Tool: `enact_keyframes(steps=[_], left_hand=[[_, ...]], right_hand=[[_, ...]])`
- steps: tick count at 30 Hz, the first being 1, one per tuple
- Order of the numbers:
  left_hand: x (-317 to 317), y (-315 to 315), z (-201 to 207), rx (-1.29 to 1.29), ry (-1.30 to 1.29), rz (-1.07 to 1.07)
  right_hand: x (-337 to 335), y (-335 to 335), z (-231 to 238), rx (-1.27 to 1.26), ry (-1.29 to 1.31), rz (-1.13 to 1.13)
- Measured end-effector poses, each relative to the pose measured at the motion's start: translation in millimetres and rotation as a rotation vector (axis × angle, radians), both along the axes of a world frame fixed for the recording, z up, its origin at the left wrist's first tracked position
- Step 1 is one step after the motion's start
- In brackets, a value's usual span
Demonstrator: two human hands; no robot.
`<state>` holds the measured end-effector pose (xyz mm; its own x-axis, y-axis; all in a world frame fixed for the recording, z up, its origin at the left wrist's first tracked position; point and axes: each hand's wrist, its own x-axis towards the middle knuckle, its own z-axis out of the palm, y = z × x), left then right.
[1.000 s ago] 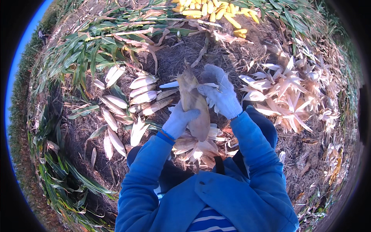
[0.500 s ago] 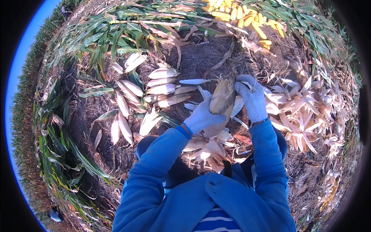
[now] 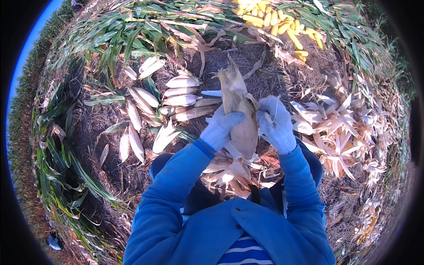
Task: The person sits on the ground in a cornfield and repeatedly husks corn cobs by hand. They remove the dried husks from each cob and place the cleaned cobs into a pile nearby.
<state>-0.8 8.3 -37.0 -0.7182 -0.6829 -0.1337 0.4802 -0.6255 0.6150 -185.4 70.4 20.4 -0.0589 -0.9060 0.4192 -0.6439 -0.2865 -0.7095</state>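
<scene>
In front of my knees, my left hand [image 3: 222,125], in a white glove, is wrapped round an ear of corn [image 3: 242,120] still in its pale, dry husk. The stalk end is tilted up and away from me. At the ear's right side my right hand [image 3: 277,123], gloved too, has its fingers curled in and pinches the edge of the husk. A thin pale strip shows across that glove; its kind cannot be made out. Below the ear, loose husks [image 3: 232,170] lie between my legs.
Several unhusked ears [image 3: 181,91] lie on the ground to the left. Bare yellow cobs [image 3: 282,22] are heaped at the far right. Peeled husks [image 3: 338,152] pile up on the right. Cut green stalks [image 3: 128,33] lie across the back and along the left.
The ear has tipped, its stalk end swinging away and to the left. My left hand has come left and nearer me; my right hand has dropped a little toward me beside the ear.
</scene>
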Motion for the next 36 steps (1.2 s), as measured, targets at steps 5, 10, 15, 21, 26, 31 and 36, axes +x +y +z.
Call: enact_keyframes(steps=[5, 10, 15, 21, 26, 31, 36], left_hand=[[-10, 5, -5, 0.103, -0.07, -0.063], [-15, -1, -5, -0.201, -0.325, 0.121], [-3, -15, -11, -0.247, -0.466, 0.321], [25, -49, 3, 0.081, -0.478, 0.597], [53, -54, 19, 0.19, -0.293, 0.67], [56, -45, 8, 0.076, -0.337, 0.639], [67, -62, -5, 0.123, -0.331, 0.509]], right_hand=[[6, -20, -6, -0.006, -0.41, -0.113], [34, -35, -32, -0.051, -0.199, -0.491], [66, -44, -48, 0.044, -0.399, -0.331], [65, 0, -34, 0.116, 0.168, 0.23], [66, 109, -21, 0.5, 0.466, 0.247], [60, 156, -18, 0.63, 0.281, 0.189], [50, 182, -3, 0.517, -0.242, 0.171]])
